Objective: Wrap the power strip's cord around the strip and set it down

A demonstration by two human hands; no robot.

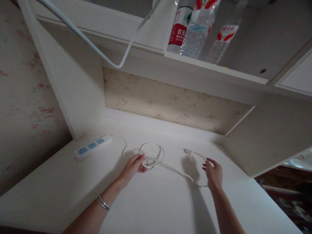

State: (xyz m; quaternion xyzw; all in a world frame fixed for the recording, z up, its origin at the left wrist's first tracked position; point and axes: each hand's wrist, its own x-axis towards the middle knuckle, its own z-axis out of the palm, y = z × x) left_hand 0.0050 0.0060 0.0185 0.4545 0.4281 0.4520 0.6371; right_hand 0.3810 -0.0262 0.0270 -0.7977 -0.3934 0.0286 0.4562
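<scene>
A white power cord (176, 169) runs between my two hands above the white desk. My left hand (136, 164) is closed on several loose loops of it. Farther right, my right hand (213, 170) pinches the cord a little behind its plug (188, 151), which points left, away from the fingers. From my right hand the cord sags and runs back left to the loops. A white power strip (93, 146) with blue socket faces lies at the desk's left, and a cord leaves its right end toward my left hand.
Overhead, a shelf (216, 72) holds several plastic bottles (197, 35) with red labels. A thick pale cable (97, 50) hangs across the upper left. The desk (151, 208) has a side panel (85, 87) on the left and a papered wall (165, 100) behind.
</scene>
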